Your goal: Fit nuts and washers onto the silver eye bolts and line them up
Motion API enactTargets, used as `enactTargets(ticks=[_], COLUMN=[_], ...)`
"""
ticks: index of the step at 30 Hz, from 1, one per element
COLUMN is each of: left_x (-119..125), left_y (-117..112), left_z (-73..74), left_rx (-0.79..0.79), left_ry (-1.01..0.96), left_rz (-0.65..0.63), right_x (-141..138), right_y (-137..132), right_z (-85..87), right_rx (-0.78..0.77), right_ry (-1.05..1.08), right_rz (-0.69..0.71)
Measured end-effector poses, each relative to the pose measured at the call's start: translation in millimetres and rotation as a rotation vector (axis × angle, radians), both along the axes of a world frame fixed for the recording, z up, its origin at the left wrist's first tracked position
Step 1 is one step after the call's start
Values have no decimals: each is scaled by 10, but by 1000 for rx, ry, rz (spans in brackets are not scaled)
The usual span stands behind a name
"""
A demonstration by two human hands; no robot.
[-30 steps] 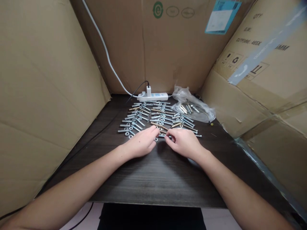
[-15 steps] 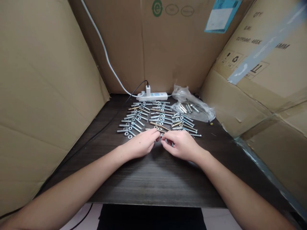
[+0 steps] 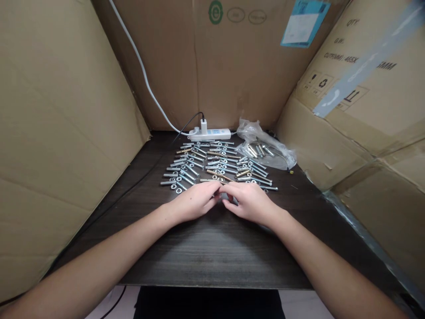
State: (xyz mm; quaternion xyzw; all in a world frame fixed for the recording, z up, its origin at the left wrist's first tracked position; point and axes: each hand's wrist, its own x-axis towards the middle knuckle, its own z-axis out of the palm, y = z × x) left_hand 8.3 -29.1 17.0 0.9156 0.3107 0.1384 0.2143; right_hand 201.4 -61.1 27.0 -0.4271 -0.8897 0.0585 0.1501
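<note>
My left hand (image 3: pixel 200 199) and my right hand (image 3: pixel 247 200) meet at the near edge of rows of metal hardware on the dark table. Their fingertips are curled in and close together, and whatever is between them is too small or hidden to name. Just beyond the fingers lie bolts (image 3: pixel 186 177), sleeves (image 3: pixel 168 183), nuts and washers, mostly silver with some brass-coloured. A loose washer (image 3: pixel 179 191) rests left of my left hand. To the right of my right hand a long bolt (image 3: pixel 268 188) lies on the table.
Behind the rows stands a white power strip (image 3: pixel 210 134) with a plug and cables. A clear plastic bag (image 3: pixel 282 157) with several bolts lies at the back right. Cardboard walls (image 3: pixel 232 79) enclose the table (image 3: pixel 212 261) on three sides. A black cable (image 3: pixel 133 188) runs along the left.
My fingertips have come closer together, with the right fingers now touching or overlapping the left ones. The view has shifted very slightly; the laid-out hardware looks the same.
</note>
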Motion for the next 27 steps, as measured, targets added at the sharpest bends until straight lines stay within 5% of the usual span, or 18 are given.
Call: enactTargets(ticks=[7,13,27], left_x=[-9,-108,-135], left_y=[-51,10,56], left_z=[77,161,89], left_rx=[-80,65,142], left_ry=[-58,149,212], left_rz=[-5,-3,-18], right_x=[2,-24,-97], right_y=[16,6,-11], right_z=[-19,-27,-66], right_rx=[42,-45,63], right_ry=[-28,-124,-286], right_rz=[4,-23,-35])
